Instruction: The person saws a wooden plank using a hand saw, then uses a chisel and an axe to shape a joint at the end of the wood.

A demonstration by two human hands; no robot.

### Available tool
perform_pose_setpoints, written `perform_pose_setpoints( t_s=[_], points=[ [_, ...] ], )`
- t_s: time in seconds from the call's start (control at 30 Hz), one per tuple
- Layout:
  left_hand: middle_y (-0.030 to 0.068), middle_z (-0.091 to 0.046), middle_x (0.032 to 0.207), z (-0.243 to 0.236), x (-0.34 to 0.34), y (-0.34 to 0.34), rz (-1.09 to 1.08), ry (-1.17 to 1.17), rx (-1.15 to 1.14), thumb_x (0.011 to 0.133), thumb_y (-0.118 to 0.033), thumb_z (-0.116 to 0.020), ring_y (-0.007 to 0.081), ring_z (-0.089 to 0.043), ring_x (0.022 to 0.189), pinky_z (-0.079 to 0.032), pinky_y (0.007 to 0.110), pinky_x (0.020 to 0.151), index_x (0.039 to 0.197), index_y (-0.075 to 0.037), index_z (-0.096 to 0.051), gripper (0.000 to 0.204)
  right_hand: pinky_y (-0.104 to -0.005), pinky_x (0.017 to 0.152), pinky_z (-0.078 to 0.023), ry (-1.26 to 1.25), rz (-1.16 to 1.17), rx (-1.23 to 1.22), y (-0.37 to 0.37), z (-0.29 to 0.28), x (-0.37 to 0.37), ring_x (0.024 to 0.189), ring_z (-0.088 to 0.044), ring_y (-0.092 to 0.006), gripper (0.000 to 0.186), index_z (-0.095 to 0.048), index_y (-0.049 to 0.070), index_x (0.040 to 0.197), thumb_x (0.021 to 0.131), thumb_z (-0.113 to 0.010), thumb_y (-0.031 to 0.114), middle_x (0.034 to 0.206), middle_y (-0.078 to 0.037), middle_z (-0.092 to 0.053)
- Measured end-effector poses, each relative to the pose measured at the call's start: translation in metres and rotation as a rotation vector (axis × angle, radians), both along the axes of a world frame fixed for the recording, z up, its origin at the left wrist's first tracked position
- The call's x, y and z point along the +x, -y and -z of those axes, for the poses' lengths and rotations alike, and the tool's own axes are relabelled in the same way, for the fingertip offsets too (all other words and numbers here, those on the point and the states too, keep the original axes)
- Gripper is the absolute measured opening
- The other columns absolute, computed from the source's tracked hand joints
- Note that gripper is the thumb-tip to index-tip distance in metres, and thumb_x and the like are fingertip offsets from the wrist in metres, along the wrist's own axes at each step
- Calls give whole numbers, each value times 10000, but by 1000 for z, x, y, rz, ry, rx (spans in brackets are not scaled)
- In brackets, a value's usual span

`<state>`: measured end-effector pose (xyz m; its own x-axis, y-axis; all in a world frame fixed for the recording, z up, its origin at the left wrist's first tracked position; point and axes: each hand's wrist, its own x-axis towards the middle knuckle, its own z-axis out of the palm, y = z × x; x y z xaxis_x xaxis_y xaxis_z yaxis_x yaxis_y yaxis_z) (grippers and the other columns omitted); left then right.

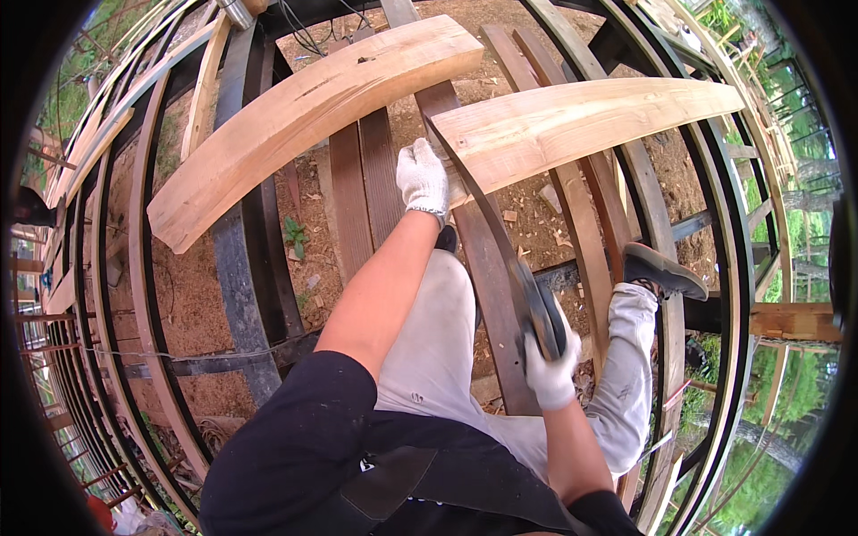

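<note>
My right hand [550,371], in a white glove and slightly blurred, is closed round the black handle of a handsaw [487,205]. The long dark blade slants up and left, crossing beside the near left end of a pale wooden plank [590,121]. My left hand [420,174], also gloved in white, is closed just left of the blade, by the plank's end. Whatever its fingers hold is hidden. A small pale piece of wood shows beneath the plank's end, by the blade.
A thick timber beam [313,107] lies across the frame at upper left. Dark beams [362,179] span above bare soil with wood chips. My shoe [666,272] rests on a beam at right. Black cables [304,31] lie at the top, and a small green plant [295,234] grows below.
</note>
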<state>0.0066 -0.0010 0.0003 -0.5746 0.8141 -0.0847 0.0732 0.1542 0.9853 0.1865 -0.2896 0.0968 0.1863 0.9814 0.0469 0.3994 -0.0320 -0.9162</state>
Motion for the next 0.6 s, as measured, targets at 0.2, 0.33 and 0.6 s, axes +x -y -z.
perform_pose_setpoints(
  t_s=[0.2, 0.33, 0.6],
  points=[
    [281, -703, 1022, 12, -13, 3, -18, -40, -59, 1038, -388, -521, 442, -669, 995, -505, 469, 885, 1071, 35, -661, 447, -365, 949, -544, 1, -32, 112, -55, 19, -33, 1109, -719, -337, 610, -564, -48, 1388, 800, -703, 36, 1178, -236, -719],
    [234, -710, 991, 12, -14, 4, -92, 4, -61, 1044, -392, -524, 374, -683, 937, -517, 441, 855, 1091, 21, -644, 432, -375, 997, -525, 17, -84, -18, 11, -25, -4, 1169, -698, -305, 612, -548, -87, 1391, 791, -623, 11, 1247, -251, -696],
    [202, -712, 945, 3, -5, 5, -69, 104, -15, 1053, -380, -519, 341, -686, 884, -520, 423, 829, 1063, 14, -635, 411, -352, 956, -536, -55, -60, 117, -78, 32, -25, 1113, -722, -298, 595, -562, -62, 1383, 812, -706, 24, 1204, -227, -717]
  ],
)
